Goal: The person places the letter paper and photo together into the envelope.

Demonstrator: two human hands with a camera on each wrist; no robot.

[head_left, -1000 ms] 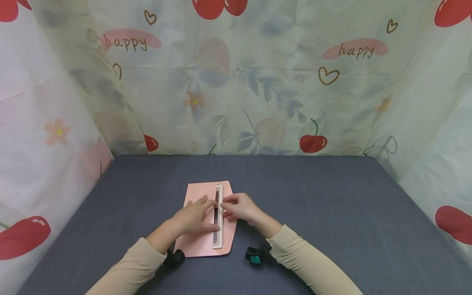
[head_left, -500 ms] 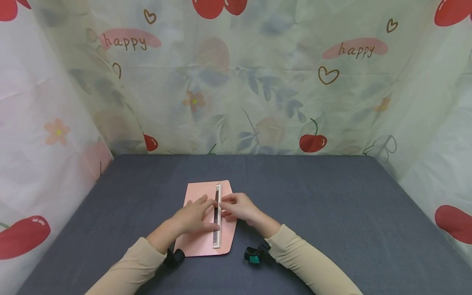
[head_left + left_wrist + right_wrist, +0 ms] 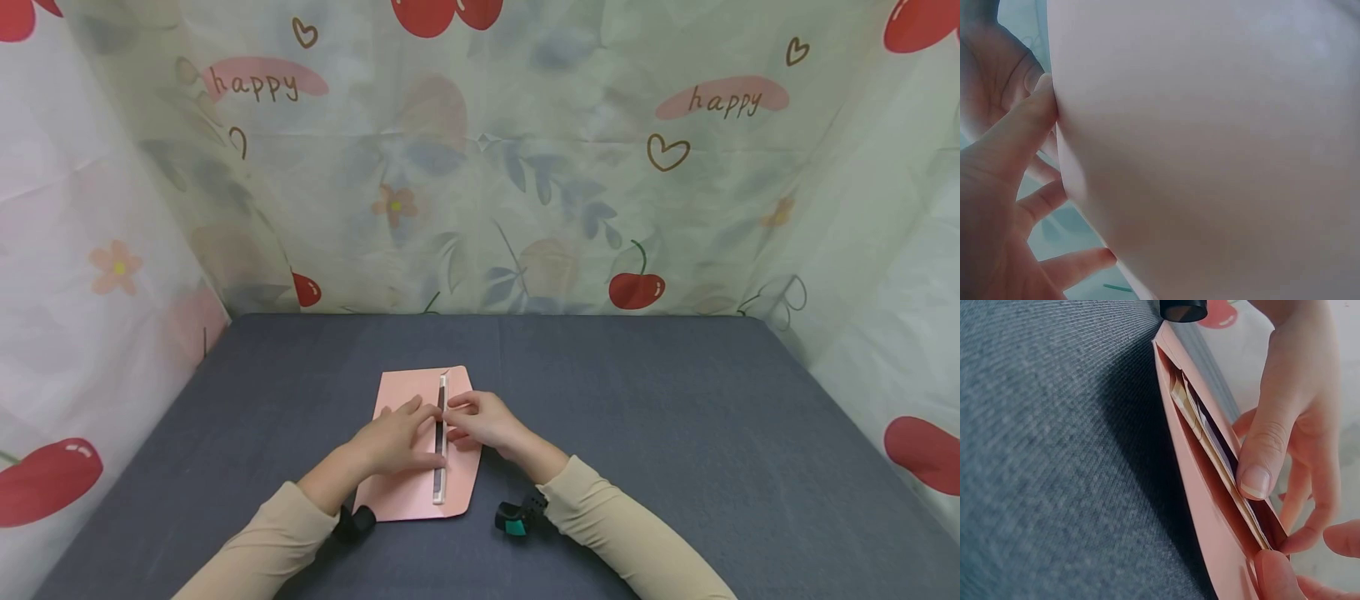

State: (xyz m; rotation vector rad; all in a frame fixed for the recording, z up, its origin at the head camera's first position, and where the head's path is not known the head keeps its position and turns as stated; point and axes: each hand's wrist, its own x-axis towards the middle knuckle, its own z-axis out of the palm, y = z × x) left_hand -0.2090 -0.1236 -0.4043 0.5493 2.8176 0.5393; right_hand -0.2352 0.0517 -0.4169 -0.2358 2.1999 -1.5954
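Observation:
A pink envelope (image 3: 405, 496) lies on the table with its opening to the right and its flap (image 3: 464, 483) folded out. Within the opening is a thin folded card with cream-white edges (image 3: 1213, 447); only a narrow strip of the card (image 3: 439, 493) shows in the head view. My left hand (image 3: 393, 442) holds the upper panel by its opening edge, thumb and fingers spread along it, and the left wrist view is mostly that pale panel (image 3: 1210, 137). With bent fingertips my right hand (image 3: 487, 421) grips the card's outer edge. Most of the card is hidden inside.
Dark grey cloth covers the table (image 3: 637, 417). A patterned curtain (image 3: 480, 208) surrounds the back and sides. Black wrist cameras sit under both cuffs, the left camera (image 3: 356, 523) close to the envelope's near corner, the right camera (image 3: 513, 518) lower right.
The card has slid leftward into the envelope, so its white strip has become narrower. My right fingertips have shifted slightly left with it; my left hand has stayed in place.

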